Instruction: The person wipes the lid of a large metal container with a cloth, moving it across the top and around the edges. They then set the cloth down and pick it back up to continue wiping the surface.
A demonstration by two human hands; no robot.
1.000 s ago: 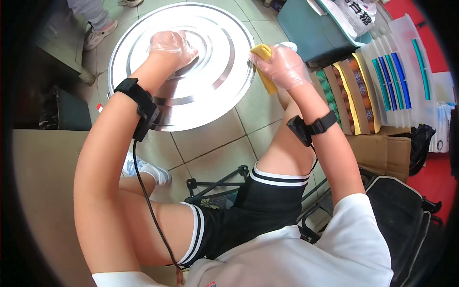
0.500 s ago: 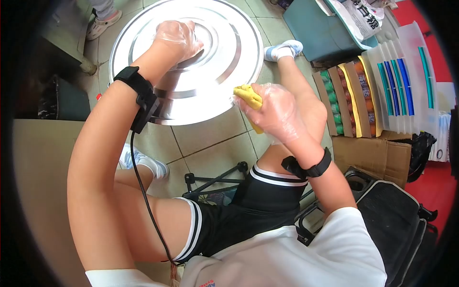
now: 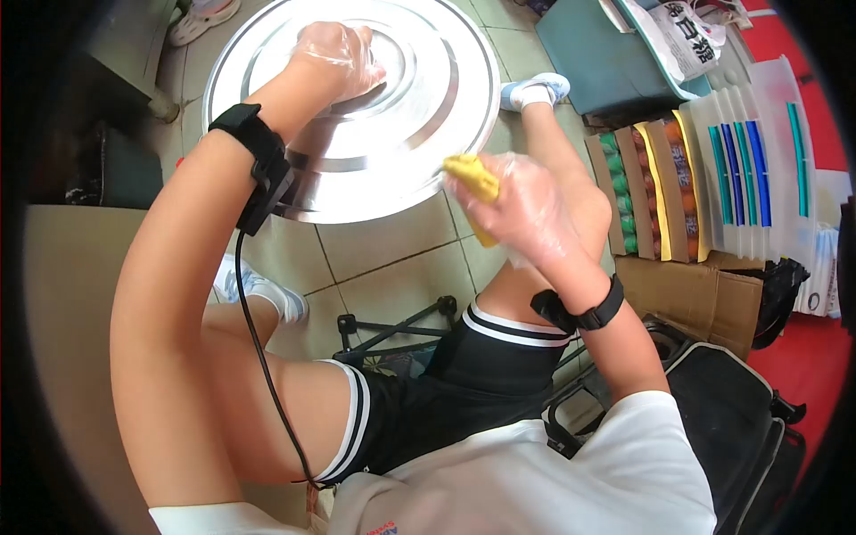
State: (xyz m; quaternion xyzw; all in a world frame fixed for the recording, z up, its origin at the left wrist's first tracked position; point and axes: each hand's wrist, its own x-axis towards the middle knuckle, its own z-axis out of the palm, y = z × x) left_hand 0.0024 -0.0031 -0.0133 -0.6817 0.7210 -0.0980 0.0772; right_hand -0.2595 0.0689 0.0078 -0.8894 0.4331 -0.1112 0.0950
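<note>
A large round metal lid [image 3: 401, 192] with concentric rings fills the top of the view, shiny and bright under the light. My left hand [image 3: 337, 58], in a clear plastic glove, is closed at the middle of the lid, gripping it there; the part under the fingers is hidden. My right hand [image 3: 528, 207], also gloved, is wrapped round a folded yellow cloth [image 3: 474, 178]. This hand is just outside the lid's near right rim, over my leg.
At right stand a blue-green bin [image 3: 606, 58], boxes of coloured round items [image 3: 655, 187], clear plastic trays [image 3: 749, 169] and a cardboard box [image 3: 691, 294]. A black folding frame [image 3: 397, 330] is below me. Another person's shoe [image 3: 205, 22] shows at top left.
The lid and my left hand sit slightly higher in view. My right hand, still with the yellow cloth, has shifted a little to the right.
</note>
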